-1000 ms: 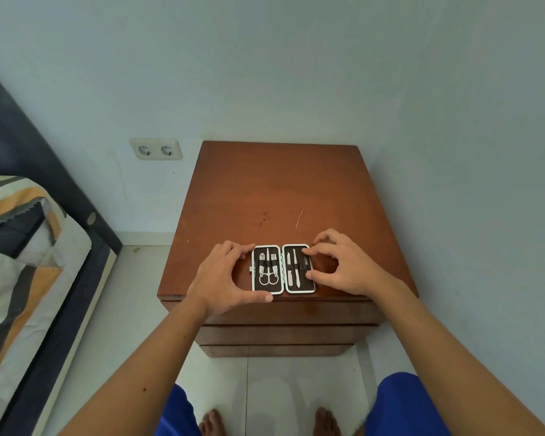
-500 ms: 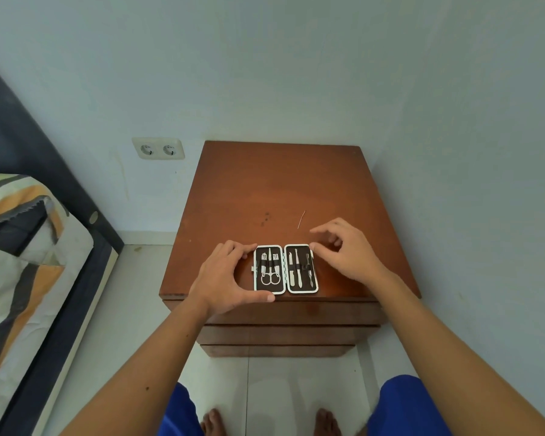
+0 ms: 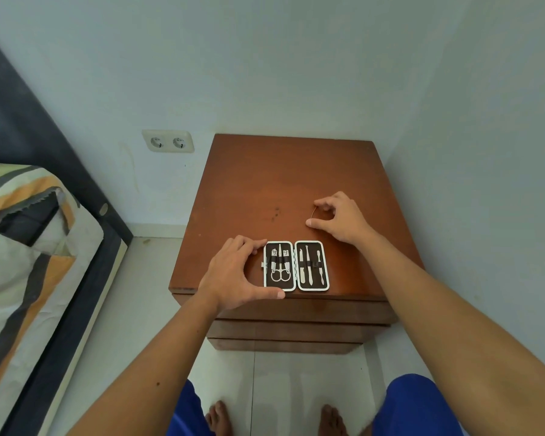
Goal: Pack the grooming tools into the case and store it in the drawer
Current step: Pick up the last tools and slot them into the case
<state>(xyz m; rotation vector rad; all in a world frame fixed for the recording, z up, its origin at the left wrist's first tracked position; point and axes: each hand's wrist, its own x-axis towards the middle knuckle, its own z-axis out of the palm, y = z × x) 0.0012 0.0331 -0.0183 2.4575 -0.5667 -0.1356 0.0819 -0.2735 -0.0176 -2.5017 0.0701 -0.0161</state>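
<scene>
Packing step is underway. The open black manicure case with white trim is lying flat near the front edge of the brown wooden table, scissors and slim metal tools strapped inside. Left hand is bracing the case's left side, thumb along its front edge. Right hand, just behind the case, is pinching a thin silver pin-like tool between thumb and fingers. Next move likely calls for a careful lift and threading it under a strap. Drawers below are closed.

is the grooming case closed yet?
No, the dark, white-trimmed grooming case lies open flat on the brown wooden nightstand, metal tools visible in both halves.
</scene>
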